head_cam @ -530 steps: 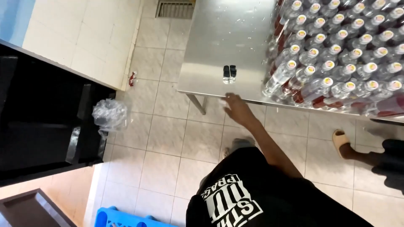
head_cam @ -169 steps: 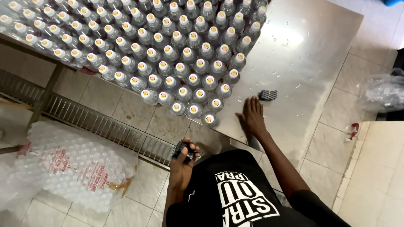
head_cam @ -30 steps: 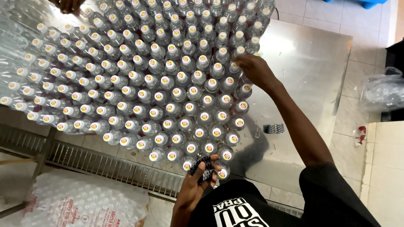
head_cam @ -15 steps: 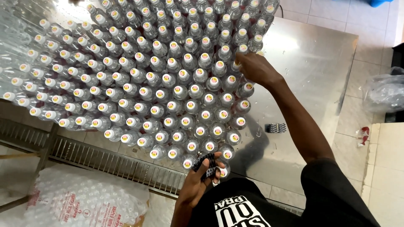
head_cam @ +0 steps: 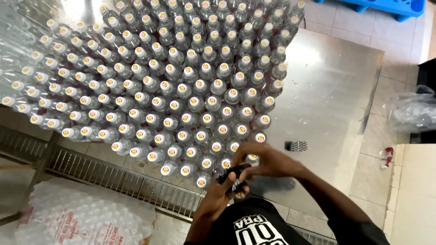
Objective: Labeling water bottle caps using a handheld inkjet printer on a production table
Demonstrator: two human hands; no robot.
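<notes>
Head view, looking down over a steel table (head_cam: 331,90).

Item 1: left hand (head_cam: 222,190), fingers curled around a small dark bundle (head_cam: 230,174) of what look like thin black bands or seals, held at the near table edge, just below the closest bottles.

Item 2: right hand (head_cam: 263,159), fingers bent and pinching at the top of that bundle, touching it; it appears to be drawing one piece off.

Step, as judged: separating a single piece. The next move would call for a fine pinch, then a reach to a capped bottle.

Item 3: bottles (head_cam: 181,90), clear, upright, white caps with coloured centres, packed close in rows.

Item 4: a second dark bundle (head_cam: 296,145), lying on bare table, right of the bottles.
</notes>
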